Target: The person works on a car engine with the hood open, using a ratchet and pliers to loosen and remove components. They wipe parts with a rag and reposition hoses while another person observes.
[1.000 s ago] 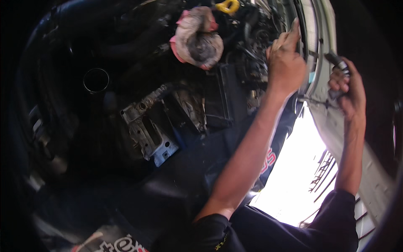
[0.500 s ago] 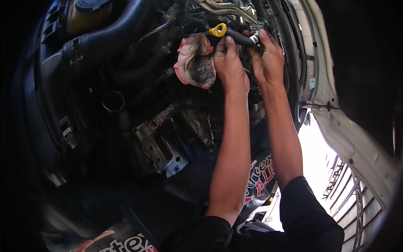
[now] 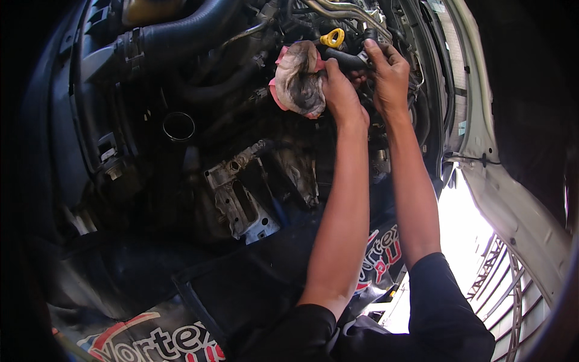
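Observation:
In the upper part of the view, both of my hands are at a short, thick black hose (image 3: 345,60) in the engine bay. My right hand (image 3: 391,77) grips the hose's right end, with the thumb on top beside a light-coloured clamp (image 3: 363,56). Just under the hose's left part, my left hand (image 3: 344,99) is closed, thumb up against it; its other fingers are mostly hidden. A yellow dipstick ring handle (image 3: 332,38) stands right above the hose. Left of my left hand lies a crumpled, stained white and pink rag (image 3: 297,81), touching or overlapped by that hand.
Metal pipes (image 3: 345,13) run above my hands. A wide black duct (image 3: 175,35) crosses the upper left, with a round opening (image 3: 179,126) below it. A metal bracket (image 3: 241,202) sits lower down. A printed black cover (image 3: 151,335) drapes the near edge; the pale body edge (image 3: 482,130) rises right.
The view has shifted, so the engine bay sits farther right and higher. Relative to the dipstick handle, both hands and the hose's clamped end have moved left; my left hand now meets the rag's edge.

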Available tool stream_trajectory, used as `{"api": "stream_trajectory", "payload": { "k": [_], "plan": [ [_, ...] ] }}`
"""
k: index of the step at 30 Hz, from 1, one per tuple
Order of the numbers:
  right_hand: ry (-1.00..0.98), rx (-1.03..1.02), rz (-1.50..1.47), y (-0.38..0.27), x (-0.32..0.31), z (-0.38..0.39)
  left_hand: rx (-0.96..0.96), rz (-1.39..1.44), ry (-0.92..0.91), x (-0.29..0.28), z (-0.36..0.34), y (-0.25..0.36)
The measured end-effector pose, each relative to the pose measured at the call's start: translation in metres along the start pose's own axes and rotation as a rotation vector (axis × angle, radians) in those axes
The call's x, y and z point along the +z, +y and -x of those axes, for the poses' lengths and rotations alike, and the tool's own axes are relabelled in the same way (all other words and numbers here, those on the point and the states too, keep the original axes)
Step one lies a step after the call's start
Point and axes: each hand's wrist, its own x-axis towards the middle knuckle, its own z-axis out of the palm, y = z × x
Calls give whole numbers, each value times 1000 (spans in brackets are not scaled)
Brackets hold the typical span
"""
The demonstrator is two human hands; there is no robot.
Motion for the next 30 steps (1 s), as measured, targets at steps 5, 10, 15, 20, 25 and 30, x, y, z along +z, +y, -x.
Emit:
{"api": "stream_trajectory", "payload": {
  "k": [5, 10, 15, 20, 25, 30],
  "plan": [
    [-14, 20, -44, -3, 8, 5, -94, 34, -47, -11, -2, 1],
    [27, 28, -104, -2, 2, 2, -75, 56, -75, -10, -6, -2],
    [-1, 87, -196, -3, 0, 0, -83, 46, -63, -12, -8, -4],
    [-3, 98, -184, -6, 5, 1, -92, 73, -66, -13, -7, -1],
    [-28, 113, -210, -3, 0, 0, -70, 88, -94, -16, -5, -1],
    [32, 110, -373, -18, -3, 10, 8, 152, -183, -7, 5, -13]
  ]
}}
